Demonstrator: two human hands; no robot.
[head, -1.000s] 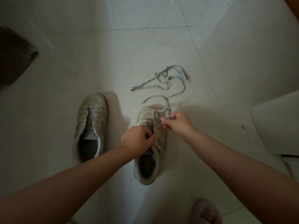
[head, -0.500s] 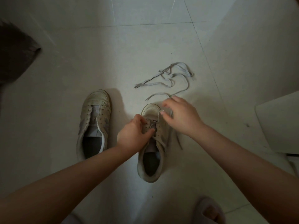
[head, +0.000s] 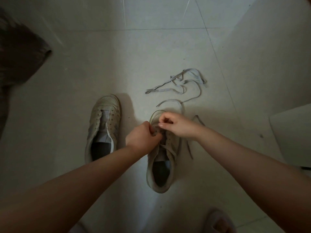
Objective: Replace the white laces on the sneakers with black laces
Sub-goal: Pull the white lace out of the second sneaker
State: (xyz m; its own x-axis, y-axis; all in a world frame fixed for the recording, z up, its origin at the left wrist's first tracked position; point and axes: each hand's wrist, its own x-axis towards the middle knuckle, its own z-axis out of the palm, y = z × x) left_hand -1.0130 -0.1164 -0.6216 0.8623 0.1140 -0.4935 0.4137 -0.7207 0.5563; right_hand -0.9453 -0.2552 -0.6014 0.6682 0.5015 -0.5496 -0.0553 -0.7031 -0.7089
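Head view: pale glossy floor tiles [head: 101,64]; left hand [head: 143,136] grips right sneaker's [head: 161,165] eyelet flap, right hand [head: 175,125] pinches its flat white lace [head: 190,148].

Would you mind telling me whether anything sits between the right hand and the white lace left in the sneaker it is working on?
Nothing visible does: the right hand is already at the lace on the right sneaker, and the left hand holds the shoe's near side.
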